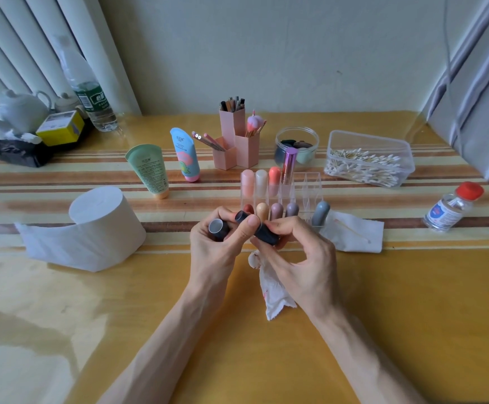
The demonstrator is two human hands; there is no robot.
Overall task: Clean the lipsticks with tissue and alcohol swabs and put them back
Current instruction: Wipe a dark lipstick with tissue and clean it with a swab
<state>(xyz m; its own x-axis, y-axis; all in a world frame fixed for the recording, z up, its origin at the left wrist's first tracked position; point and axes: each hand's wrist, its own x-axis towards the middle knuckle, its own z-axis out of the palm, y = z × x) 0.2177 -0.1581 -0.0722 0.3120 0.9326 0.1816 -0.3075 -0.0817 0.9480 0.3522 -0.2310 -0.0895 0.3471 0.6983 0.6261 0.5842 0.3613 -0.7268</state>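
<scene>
Left hand [217, 249]: fingers curled round a dark cap [218, 228], thumb lying across the dark lipstick tube [262, 233]. Right hand [298, 258]: fingertips pinch that tube, and a stained tissue [272, 290] hangs from the grip at 6 o'clock. Clear lipstick rack [307, 188] just beyond at 12 o'clock — alcohol bottle [453, 208] at 2, tissue roll [103, 225] at 9.

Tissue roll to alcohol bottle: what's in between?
Head view: the left hand gripping a dark cap, the right hand holding the dark lipstick, the clear rack behind them, then a tissue sheet with a cotton swab on it.
</scene>
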